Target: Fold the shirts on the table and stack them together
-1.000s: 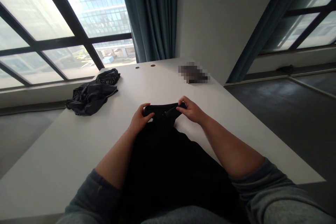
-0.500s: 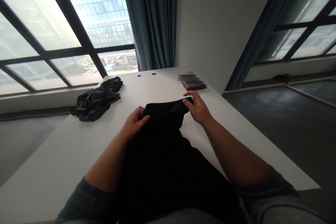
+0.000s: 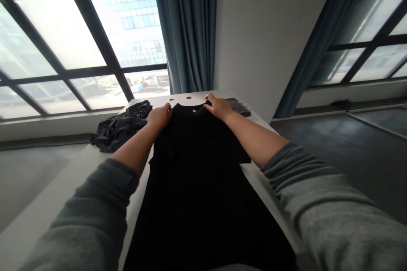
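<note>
shirt (image 3: 203,203): black, stretched lengthwise over the table, its body running back toward the wearer; whether the near end hung off could not be told.
collar (image 3: 183,113): at the far end, between both hands.
left hand (image 3: 160,116): fingers curled in, gripping the shirt's upper left corner; exact fingertip hold hidden.
right hand (image 3: 219,108): thumb and fingers pinched the collar's right end.
risk, collar: an uneven pull by either hand could have skewed it, and a loose pinch could have let one end drop.
risk, sleeves (image 3: 246,160): the right one, just beside the forearm, could have caught or folded under.
risk, creases: black on black hid them, so one could have passed unnoticed.
pile (image 3: 117,131): dark clothes, near the left hand; an outward swing could have dragged them.
grey cloth (image 3: 237,106): partly behind the right hand; a forward push could have bumped it.
table (image 3: 76,178): white, under everything.
</note>
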The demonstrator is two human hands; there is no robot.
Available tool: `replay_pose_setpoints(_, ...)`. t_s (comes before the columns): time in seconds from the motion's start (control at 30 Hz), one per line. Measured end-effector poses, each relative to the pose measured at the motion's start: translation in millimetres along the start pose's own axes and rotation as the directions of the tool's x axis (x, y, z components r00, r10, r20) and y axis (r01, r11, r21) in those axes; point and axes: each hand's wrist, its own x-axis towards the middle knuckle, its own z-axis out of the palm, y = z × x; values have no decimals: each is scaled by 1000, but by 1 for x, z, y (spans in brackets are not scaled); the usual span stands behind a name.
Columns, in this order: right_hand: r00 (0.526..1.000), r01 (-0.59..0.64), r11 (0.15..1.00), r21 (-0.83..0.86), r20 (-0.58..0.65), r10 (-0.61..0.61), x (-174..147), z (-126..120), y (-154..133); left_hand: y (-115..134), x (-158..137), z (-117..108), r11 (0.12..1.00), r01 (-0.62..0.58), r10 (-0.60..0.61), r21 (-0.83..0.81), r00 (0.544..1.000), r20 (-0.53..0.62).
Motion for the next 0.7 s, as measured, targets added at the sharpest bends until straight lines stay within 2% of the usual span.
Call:
replay_pose_setpoints(0.07, 995, -59, 992, -113, 80, 68, 1, 30, 2, 2, -1, 29, 999, 12, -14, 41, 998, 61)
replay_pose_setpoints(0.13, 958, -31, 975, -220, 272, 92, -12, 62, 1, 5, -14, 62, 999, -7, -2, 51, 983, 184)
replay_pose_setpoints(0.23, 892, 45, 978, -203, 449, 53, -40, 109, 1, 10, -42, 109, 997, -73, 69, 1, 950, 304)
replay_pose_setpoints(0.33, 851, 42, 982, -182, 522, 61, -63, 145, 6, 15, -59, 146, 995, -97, 105, -39, 922, 373)
replay_pose_setpoints(0.47, 857, 11, 989, -147, 510, 66, -71, 168, 20, 22, -56, 173, 998, -15, 44, -69, 896, 442)
replay_pose_setpoints(0.7, 826, -44, 989, -144, 551, 117, -49, 176, 39, 15, -32, 194, 994, 67, -15, -86, 869, 495)
